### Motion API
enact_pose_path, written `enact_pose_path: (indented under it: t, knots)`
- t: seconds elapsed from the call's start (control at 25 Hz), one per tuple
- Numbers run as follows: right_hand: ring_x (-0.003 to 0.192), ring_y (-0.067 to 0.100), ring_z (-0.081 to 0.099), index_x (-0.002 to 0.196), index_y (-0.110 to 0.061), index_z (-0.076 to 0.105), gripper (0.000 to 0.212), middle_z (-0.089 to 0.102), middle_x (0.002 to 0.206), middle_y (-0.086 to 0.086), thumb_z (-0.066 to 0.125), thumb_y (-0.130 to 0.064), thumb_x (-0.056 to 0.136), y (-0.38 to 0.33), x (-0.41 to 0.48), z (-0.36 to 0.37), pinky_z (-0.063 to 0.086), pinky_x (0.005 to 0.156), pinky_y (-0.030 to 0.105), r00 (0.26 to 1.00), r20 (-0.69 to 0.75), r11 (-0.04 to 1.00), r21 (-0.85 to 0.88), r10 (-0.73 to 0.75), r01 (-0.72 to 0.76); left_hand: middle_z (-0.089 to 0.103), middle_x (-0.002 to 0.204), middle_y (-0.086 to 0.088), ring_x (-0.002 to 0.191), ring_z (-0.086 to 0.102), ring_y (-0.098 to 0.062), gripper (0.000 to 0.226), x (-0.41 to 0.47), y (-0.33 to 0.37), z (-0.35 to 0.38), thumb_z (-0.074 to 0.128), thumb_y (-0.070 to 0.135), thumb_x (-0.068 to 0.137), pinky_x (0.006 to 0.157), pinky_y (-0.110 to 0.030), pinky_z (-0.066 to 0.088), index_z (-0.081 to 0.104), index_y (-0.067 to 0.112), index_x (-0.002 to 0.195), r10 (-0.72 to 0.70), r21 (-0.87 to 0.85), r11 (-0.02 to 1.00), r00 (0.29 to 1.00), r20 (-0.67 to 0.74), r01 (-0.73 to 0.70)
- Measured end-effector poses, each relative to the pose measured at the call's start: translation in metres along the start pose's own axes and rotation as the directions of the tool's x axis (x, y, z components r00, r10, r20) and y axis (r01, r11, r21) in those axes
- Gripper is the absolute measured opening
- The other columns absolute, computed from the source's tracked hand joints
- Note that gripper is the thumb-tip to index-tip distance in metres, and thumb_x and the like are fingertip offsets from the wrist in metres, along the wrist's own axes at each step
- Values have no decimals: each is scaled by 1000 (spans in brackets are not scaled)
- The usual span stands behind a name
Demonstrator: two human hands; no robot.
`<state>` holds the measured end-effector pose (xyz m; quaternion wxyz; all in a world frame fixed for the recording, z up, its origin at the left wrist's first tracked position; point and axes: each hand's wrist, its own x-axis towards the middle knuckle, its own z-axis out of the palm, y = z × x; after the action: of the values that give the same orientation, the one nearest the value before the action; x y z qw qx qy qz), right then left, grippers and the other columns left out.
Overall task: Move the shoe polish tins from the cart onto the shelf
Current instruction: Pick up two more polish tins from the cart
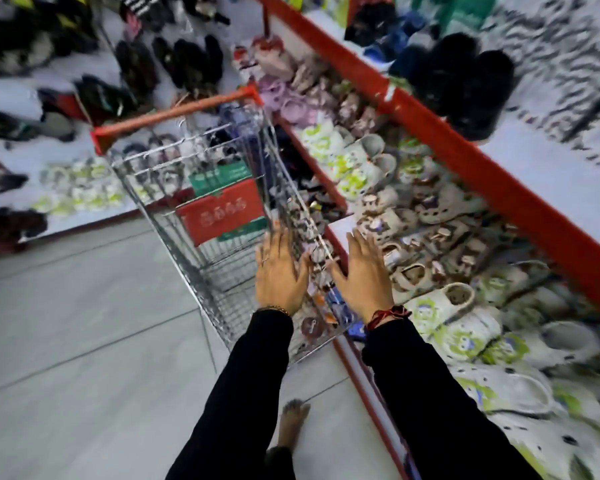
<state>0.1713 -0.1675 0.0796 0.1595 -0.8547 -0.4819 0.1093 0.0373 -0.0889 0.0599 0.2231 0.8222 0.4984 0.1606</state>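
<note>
Both my arms reach straight out ahead of me in black sleeves, palms down and backs up. My left hand (280,271) hangs over the near end of the wire cart (201,244), fingers spread apart and a little blurred, gripping nothing, a thin chain at the wrist. My right hand (361,275) is level with it just beside the cart's near right corner, over the red edge of the shelf (340,251), fingers apart too and empty, a red thread band at the wrist. Between and below my wrists, round shoe polish tins (313,325) lie in the cart's near end with other small packs, too blurred to count. Pale clogs (440,299) crowd the shelf to my right
</note>
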Motion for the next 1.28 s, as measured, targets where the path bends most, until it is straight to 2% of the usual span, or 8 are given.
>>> enact_pose_path:
  t: [0.12, 0.28, 0.4, 0.48, 0.56, 0.8, 1.12, 1.28]
  knots:
    - [155, 29, 21, 157, -6, 26, 72, 26, 166, 11, 46, -45, 100, 1, 15, 69, 23, 125, 42, 964, 266, 1000, -22, -8, 15, 22, 166, -8, 155, 18, -23, 65, -3, -65, 40, 35, 42, 103, 126, -37, 19, 23, 10, 158, -249, -75, 962, 959, 138, 261]
    - [142, 29, 43, 150, -7, 40, 62, 41, 157, 14, 57, -34, 97, 17, 38, 152, 39, 115, 36, 840, 537, 997, -30, 76, -71, 37, 159, -16, 148, 35, -29, 62, -4, -127, 106, 52, 28, 99, 121, -33, 28, 32, 3, 153, -475, -72, 850, 819, 323, 521]
    - [130, 32, 56, 135, -3, 53, 49, 58, 140, 18, 64, -28, 94, 40, 54, 203, 46, 107, 37, 741, 638, 978, -108, 207, -181, 43, 153, -19, 142, 44, -31, 62, -7, -158, 156, 58, 23, 95, 116, -32, 34, 37, 2, 150, -610, 20, 744, 666, 430, 668]
    - [131, 31, 57, 138, -3, 55, 53, 60, 140, 17, 68, -26, 92, 54, 65, 233, 45, 109, 37, 687, 672, 958, -139, 278, -251, 50, 145, -21, 134, 51, -34, 52, -10, -177, 187, 55, 21, 95, 108, -35, 42, 46, 0, 141, -685, 99, 666, 554, 473, 739]
    - [132, 31, 57, 138, -1, 56, 55, 60, 141, 18, 70, -26, 90, 66, 76, 256, 45, 109, 34, 651, 684, 943, -194, 329, -272, 56, 136, -22, 127, 56, -37, 45, -13, -192, 208, 53, 26, 96, 101, -39, 47, 52, -1, 132, -709, 142, 637, 505, 492, 757]
    - [132, 33, 55, 135, 1, 52, 68, 56, 140, 20, 77, -34, 83, 81, 89, 314, 44, 106, 34, 617, 688, 923, -261, 382, -282, 54, 134, -21, 127, 54, -40, 53, -14, -221, 255, 59, 34, 92, 101, -43, 46, 48, 4, 135, -772, 223, 578, 437, 462, 785]
    - [129, 36, 57, 139, -3, 44, 85, 56, 138, 20, 88, -32, 72, 84, 92, 329, 49, 104, 41, 642, 651, 915, -282, 404, -290, 46, 136, -19, 123, 56, -39, 53, -12, -226, 266, 74, 27, 82, 101, -41, 48, 56, 6, 127, -740, 194, 606, 458, 493, 771]
    - [125, 37, 60, 133, -2, 53, 66, 62, 134, 20, 84, -20, 77, 84, 92, 324, 51, 103, 42, 675, 607, 907, -267, 421, -325, 61, 131, -19, 128, 55, -36, 45, -8, -225, 260, 67, 30, 89, 103, -41, 49, 60, 5, 127, -752, 185, 564, 408, 517, 805]
